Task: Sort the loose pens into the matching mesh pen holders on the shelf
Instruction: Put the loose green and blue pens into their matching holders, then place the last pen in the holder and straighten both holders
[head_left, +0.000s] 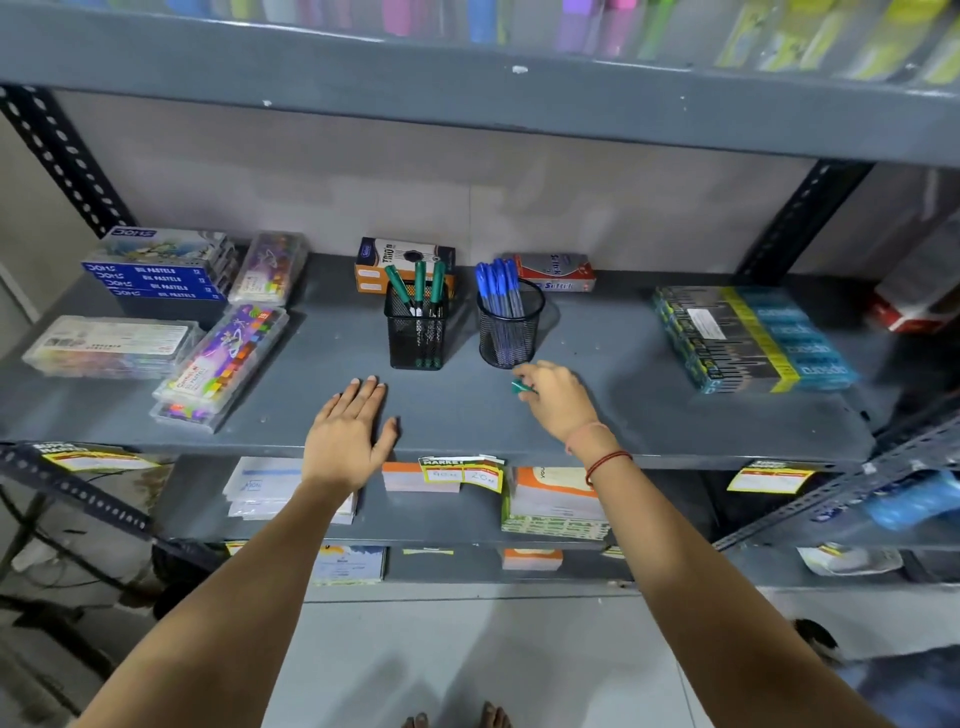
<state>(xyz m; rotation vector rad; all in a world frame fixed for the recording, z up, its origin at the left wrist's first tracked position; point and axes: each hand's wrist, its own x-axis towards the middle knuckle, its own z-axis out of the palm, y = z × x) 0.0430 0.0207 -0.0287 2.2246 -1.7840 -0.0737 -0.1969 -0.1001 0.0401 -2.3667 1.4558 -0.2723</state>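
A grey metal shelf (649, 415) is seen from above and in front. Two black mesh holders stand side by side near its middle, close but apart. The square mesh holder (417, 332) on the left contains three green pens (418, 288), held roughly upright with caps uppermost; the left pen is tilted up and to the left, the other two lean slightly right. The round mesh holder (509, 332) on the right contains a bundle of blue pens (497, 288), caps uppermost, the bundle leaning a little left.

The right hand (556, 397) is placed just in front of the round holder, fingers curled closed around a small green item (521, 386), of which only a short end shows at the fingertips, pointing left. Its long axis cannot be determined, most of it being hidden in the hand. The left hand (349, 434) is spread flat, palm down, fingers extended and near together, with nothing held, near the front edge of the shelf before the square holder.

Bare shelf surface is left between the hands and in front of both holders. Crayon cases (223, 364) are stacked at the left, a teal box stack (753, 338) at the right, and two cartons (405, 260) lie behind the holders.
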